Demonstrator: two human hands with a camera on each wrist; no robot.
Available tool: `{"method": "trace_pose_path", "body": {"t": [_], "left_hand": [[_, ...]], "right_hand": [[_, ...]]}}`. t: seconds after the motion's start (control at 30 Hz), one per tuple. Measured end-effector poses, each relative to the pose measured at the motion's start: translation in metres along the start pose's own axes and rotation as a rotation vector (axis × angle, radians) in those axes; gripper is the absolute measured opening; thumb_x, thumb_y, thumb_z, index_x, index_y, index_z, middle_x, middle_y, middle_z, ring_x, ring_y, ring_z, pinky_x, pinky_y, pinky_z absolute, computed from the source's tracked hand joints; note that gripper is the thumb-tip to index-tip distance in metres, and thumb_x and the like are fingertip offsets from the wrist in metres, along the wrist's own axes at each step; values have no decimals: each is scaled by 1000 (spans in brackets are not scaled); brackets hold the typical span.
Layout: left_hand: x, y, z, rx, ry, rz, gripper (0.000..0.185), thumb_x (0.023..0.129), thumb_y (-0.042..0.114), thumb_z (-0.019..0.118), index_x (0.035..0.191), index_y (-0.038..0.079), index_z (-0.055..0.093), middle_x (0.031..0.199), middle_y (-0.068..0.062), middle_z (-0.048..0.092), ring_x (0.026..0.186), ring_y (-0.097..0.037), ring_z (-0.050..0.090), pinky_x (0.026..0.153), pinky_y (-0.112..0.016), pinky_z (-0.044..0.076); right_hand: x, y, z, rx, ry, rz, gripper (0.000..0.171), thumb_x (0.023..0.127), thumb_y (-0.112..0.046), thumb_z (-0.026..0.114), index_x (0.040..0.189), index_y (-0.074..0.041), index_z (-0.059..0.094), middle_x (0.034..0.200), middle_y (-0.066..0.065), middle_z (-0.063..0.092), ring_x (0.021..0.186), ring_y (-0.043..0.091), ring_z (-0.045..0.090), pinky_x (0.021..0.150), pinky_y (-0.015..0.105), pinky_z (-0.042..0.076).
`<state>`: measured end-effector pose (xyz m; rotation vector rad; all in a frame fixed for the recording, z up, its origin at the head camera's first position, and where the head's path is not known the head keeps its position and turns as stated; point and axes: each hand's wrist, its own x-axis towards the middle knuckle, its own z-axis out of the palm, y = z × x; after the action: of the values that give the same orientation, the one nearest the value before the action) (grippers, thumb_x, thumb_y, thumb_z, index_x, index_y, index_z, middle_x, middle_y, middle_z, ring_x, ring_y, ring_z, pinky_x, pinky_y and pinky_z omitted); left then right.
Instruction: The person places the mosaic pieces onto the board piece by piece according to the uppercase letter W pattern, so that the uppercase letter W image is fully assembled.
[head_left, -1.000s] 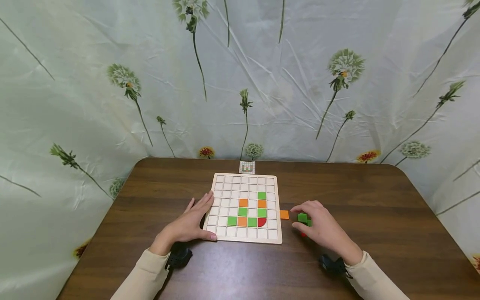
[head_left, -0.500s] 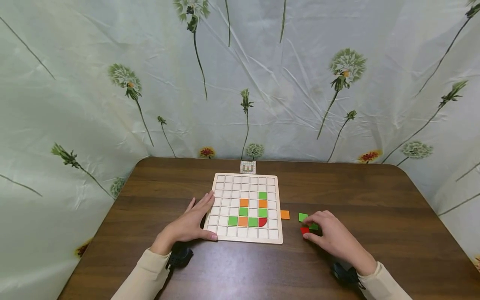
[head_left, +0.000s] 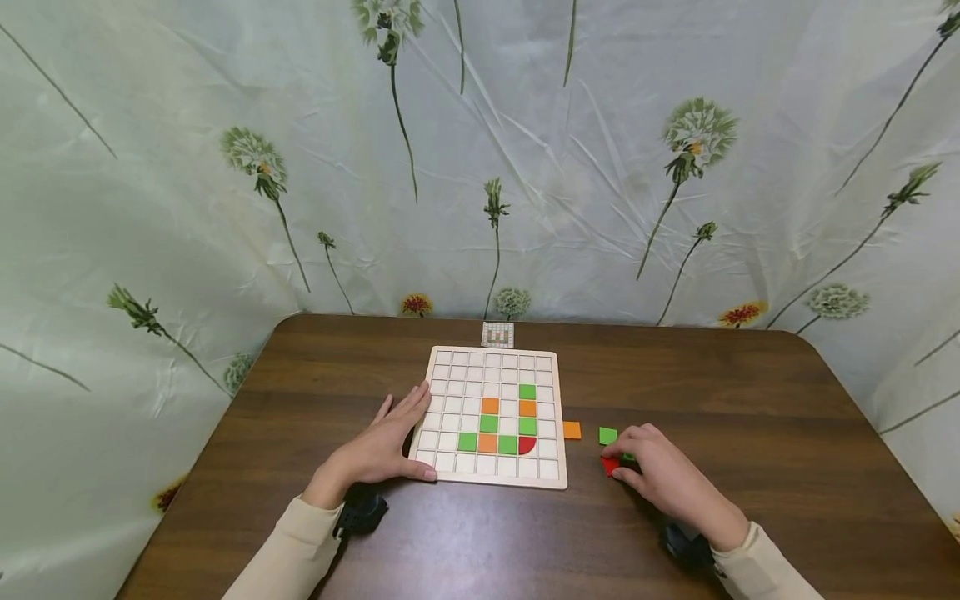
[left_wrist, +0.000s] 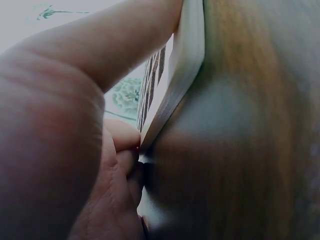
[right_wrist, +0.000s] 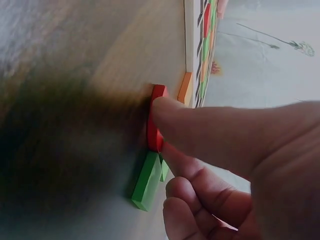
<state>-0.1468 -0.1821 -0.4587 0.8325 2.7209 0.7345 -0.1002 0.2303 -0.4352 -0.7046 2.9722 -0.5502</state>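
Note:
A wooden grid board (head_left: 495, 367) lies mid-table with green, orange and one red quarter-round tile set in it. My left hand (head_left: 401, 437) rests flat against its left edge, thumb along the front corner; the left wrist view shows the thumb (left_wrist: 115, 40) pressed on the board's rim (left_wrist: 187, 60). To the right of the board, my right hand (head_left: 637, 457) pinches a red tile (head_left: 609, 465) lying on the table. In the right wrist view its thumb (right_wrist: 200, 125) sits on the red tile (right_wrist: 156, 117), beside a green tile (right_wrist: 147, 182).
Loose on the brown table (head_left: 750, 400) lie an orange tile (head_left: 572, 430) and a green tile (head_left: 607, 435); another green one is partly under my right hand. A small pattern card (head_left: 497, 334) stands behind the board. A flowered curtain hangs around the table.
My right hand has moved from the green tiles back toward me and closed its thumb and fingers on the red tile. The left hand and the board have stayed put.

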Motion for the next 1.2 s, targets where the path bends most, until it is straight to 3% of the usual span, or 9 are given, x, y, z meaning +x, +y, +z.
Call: {"method": "trace_pose_path", "body": {"t": [0.47, 0.87, 1.0, 1.1, 1.2], "left_hand": [[0, 0, 0, 1, 5, 6, 118, 66, 64, 70, 148, 2, 12, 155, -10, 3, 141, -24, 5, 110, -53, 0], [-2, 0, 0, -10, 0, -13, 116, 67, 63, 70, 148, 4, 12, 155, -8, 3, 141, -23, 4, 110, -51, -1], [-2, 0, 0, -6, -4, -20, 117, 67, 65, 69, 148, 5, 11, 155, -7, 3, 141, -21, 3, 111, -50, -1], [-1, 0, 1, 0, -5, -19, 117, 67, 65, 69, 149, 5, 10, 156, -6, 2, 141, -20, 2, 111, -50, -2], [0, -1, 1, 0, -5, -18, 118, 66, 65, 69, 149, 5, 10, 156, -6, 2, 141, -20, 2, 111, -50, -2]], "right_hand": [[5, -1, 5, -22, 74, -77, 13, 76, -23, 76, 86, -19, 68, 81, -13, 57, 82, 12, 51, 73, 32, 46], [15, -10, 8, -84, 52, 96, 26, 76, -35, 75, 70, -17, 57, 58, -12, 44, 62, 8, 39, 54, 24, 36], [14, -9, 7, -47, 38, 131, 26, 77, -38, 73, 70, -19, 58, 61, -12, 46, 64, 10, 40, 56, 25, 37], [11, -6, 5, 7, 38, 118, 20, 77, -35, 74, 79, -18, 65, 71, -12, 53, 72, 9, 46, 63, 28, 43], [8, -1, 1, 18, 37, 58, 25, 75, -31, 76, 93, -16, 68, 85, -10, 60, 83, 11, 52, 72, 33, 47]]}}
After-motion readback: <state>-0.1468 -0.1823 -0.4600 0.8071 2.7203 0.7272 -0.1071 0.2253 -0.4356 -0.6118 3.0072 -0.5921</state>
